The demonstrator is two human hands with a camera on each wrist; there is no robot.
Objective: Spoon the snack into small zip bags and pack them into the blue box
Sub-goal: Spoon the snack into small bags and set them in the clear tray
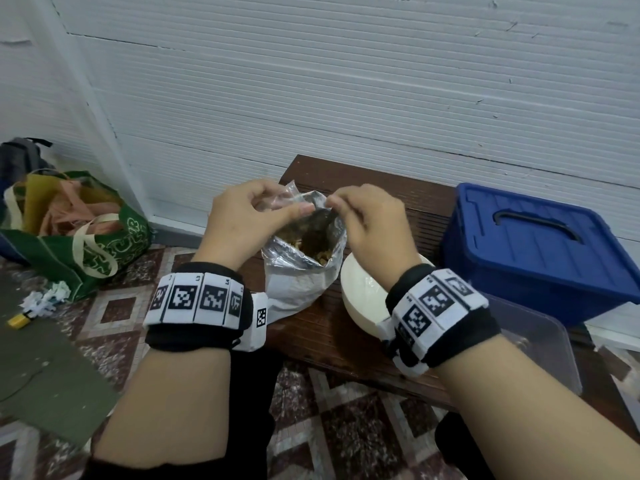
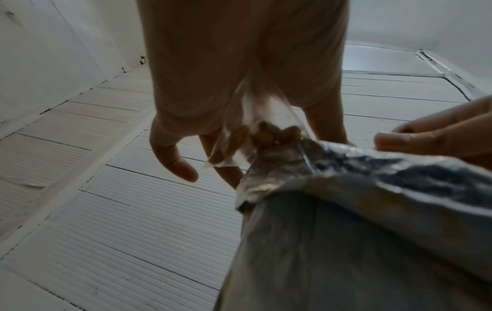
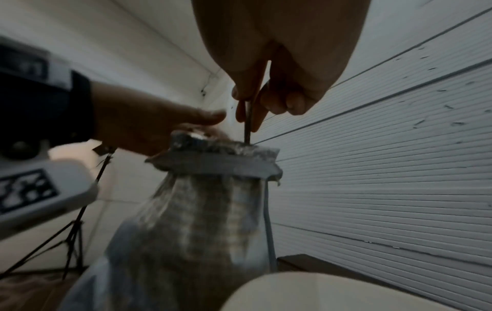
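A silver foil snack bag (image 1: 304, 275) stands open on the brown bench (image 1: 346, 334), with brown snack pieces (image 1: 311, 245) showing inside. Just above its mouth my left hand (image 1: 287, 211) pinches a small clear zip bag (image 1: 282, 197); the left wrist view shows a few snack pieces in that zip bag (image 2: 263, 132). My right hand (image 1: 332, 202) pinches a thin dark spoon handle (image 3: 248, 126) that goes straight down into the foil bag (image 3: 210, 210); the spoon's bowl is hidden. The blue box (image 1: 533, 247) sits at the right with its lid on.
A white bowl (image 1: 360, 296) stands right of the foil bag, under my right wrist. A clear plastic container (image 1: 543, 344) lies in front of the blue box. A green tote bag (image 1: 86, 244) sits on the tiled floor at the left. A white wall backs the bench.
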